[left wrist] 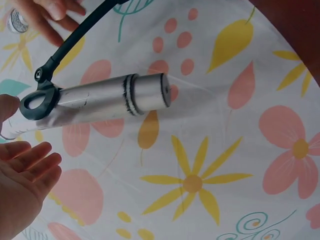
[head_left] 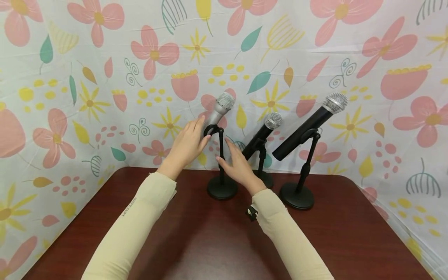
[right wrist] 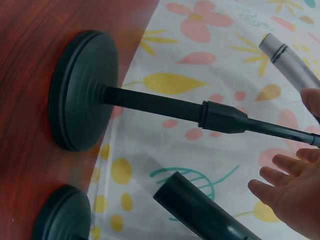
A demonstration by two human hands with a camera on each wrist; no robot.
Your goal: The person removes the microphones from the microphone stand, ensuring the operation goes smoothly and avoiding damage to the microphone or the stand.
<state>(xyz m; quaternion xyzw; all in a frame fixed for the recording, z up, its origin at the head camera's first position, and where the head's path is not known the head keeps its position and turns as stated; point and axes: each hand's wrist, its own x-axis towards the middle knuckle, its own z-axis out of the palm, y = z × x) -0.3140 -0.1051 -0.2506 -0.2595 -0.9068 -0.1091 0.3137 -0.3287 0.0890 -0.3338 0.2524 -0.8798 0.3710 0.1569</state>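
Note:
A silver microphone (head_left: 215, 115) sits tilted in the clip of a black desk stand (head_left: 222, 188), its mesh head up and to the right. Beside its body is my left hand (head_left: 185, 143), fingers extended and thumb near the clip. The left wrist view has the microphone's tail end (left wrist: 150, 92) sticking out past the clip (left wrist: 40, 104); whether the hand touches it I cannot tell. My right hand (head_left: 241, 167) is just right of the stand's pole, fingers spread and gripping nothing. In the right wrist view the pole (right wrist: 160, 106) runs from the round base (right wrist: 85, 90) towards that hand (right wrist: 295, 190).
To the right stand two more microphones on black stands: a shorter black one (head_left: 257, 137), partly behind my right hand, and a longer black one (head_left: 302, 130). All the stands are near the back edge of the dark red table (head_left: 217, 241). Behind hangs a flowered cloth (head_left: 115, 77).

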